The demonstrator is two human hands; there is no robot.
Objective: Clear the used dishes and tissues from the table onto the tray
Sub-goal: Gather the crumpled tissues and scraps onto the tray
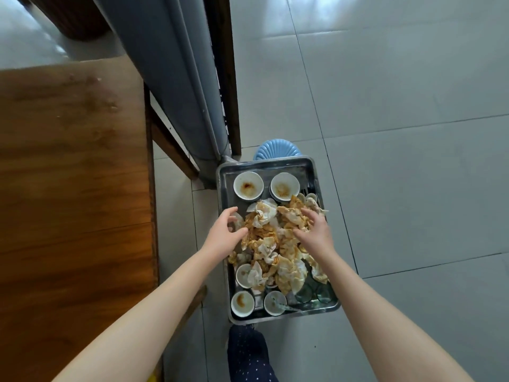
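A metal tray (224, 188) sits low beside the table on a blue stool (275, 148). It holds small white bowls with sauce stains, two at the far end (248, 186) (284, 186) and several at the near end (242, 304), plus green glasses (304, 293). A heap of crumpled, orange-stained tissues (278, 244) covers the tray's middle. My left hand (225, 234) hovers at the heap's left edge, fingers spread and lightly curled. On the heap's right side lies my right hand (314, 230), its fingers resting down into the tissues.
The wooden table (68, 175) fills the left, with a few crumbs and smears near its far end. A grey padded bench back (170, 78) and a wooden frame stand behind the tray. White floor tiles (399, 133) spread to the right. A dark dotted trouser leg (248, 354) is below the tray.
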